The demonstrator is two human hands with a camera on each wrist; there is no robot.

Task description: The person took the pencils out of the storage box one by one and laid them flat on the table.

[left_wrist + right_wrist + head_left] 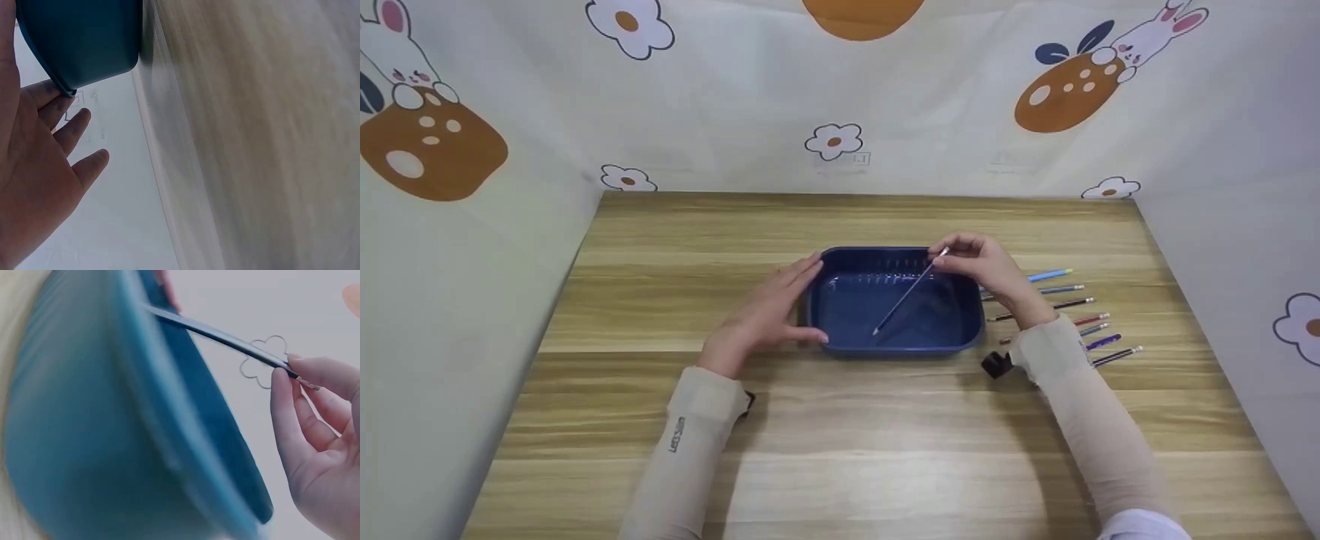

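A dark blue rectangular basin stands on the wooden table. My left hand touches its left side, thumb near the front corner and the other fingers, fairly straight, toward the back corner. In the left wrist view, fingers meet the rim of the basin and others extend free below it. My right hand pinches a slim dark pencil by its upper end between thumb and fingers. The pencil slants down to the left, its lower end over the basin's inside; whether it touches the bottom I cannot tell.
Right of the basin, several pencils and a blue pen-like piece lie in a loose column, partly hidden by my right forearm. Behind the table hangs a white patterned cloth, which also flanks both sides.
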